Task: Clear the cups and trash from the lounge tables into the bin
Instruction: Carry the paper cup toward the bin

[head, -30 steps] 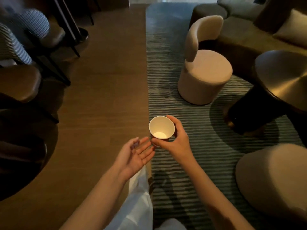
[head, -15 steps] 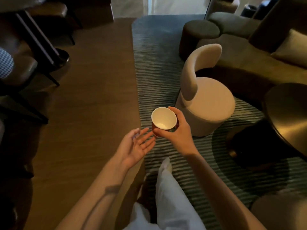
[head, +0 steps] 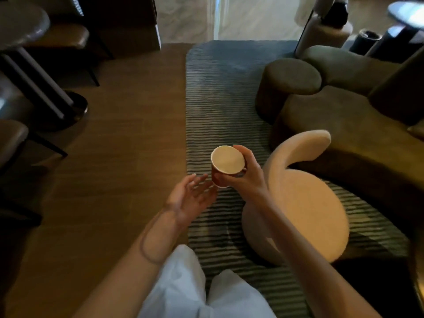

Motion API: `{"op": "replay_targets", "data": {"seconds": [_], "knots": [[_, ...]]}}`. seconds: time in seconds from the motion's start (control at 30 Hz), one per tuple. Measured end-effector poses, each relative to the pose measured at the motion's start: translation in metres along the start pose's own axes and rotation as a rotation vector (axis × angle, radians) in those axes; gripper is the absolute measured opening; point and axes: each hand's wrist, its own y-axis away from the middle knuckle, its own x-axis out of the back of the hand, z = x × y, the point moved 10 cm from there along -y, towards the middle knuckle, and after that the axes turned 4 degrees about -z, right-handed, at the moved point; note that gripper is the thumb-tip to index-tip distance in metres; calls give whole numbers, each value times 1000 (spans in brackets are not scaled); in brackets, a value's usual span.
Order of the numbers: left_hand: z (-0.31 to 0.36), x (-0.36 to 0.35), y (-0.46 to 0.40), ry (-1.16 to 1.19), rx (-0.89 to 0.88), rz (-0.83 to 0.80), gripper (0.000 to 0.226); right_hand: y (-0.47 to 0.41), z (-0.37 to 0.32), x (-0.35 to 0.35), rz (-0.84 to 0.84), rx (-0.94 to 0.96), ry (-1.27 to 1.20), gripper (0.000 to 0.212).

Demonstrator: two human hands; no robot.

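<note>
My fingers (head: 238, 149) of the right hand (head: 246, 177) are curling round the paper cup (head: 226, 165), thumb pressing its near side and fingertips wrapping the far rim. The cup is hanging in the air over the edge of the striped rug (head: 213, 99), its long axis tilting slightly, the open mouth facing up and toward me, the base pointing down and to the left. My right forearm is reaching in from the lower right, passing over the round beige chair (head: 305, 210). My left hand (head: 190, 198) is lying palm up just beside the cup's base, fingers loosely spread; I cannot tell whether they are touching it.
</note>
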Motion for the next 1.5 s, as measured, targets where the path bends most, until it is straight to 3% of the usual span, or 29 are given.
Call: {"op": "replay_targets", "data": {"seconds": [0.17,0.43,1.03,1.33,1.5], "knots": [[106,-23,-111,37,-2,3,30,-157,31,-20,-58,-31,30,79],[298,-94,-268,-24,13,-40,34,-396,21,-20,20,-42,22,77],[607,-310,-622,-25,54,-21,36,-905,63,61,25,-29,2,77],[729,-376,-785,-15,108,-2,39,-1121,116,80,11,-82,10,77],[829,-408,-883,-51,128,20,36,-1262,133,75,12,-121,6,78]]}}
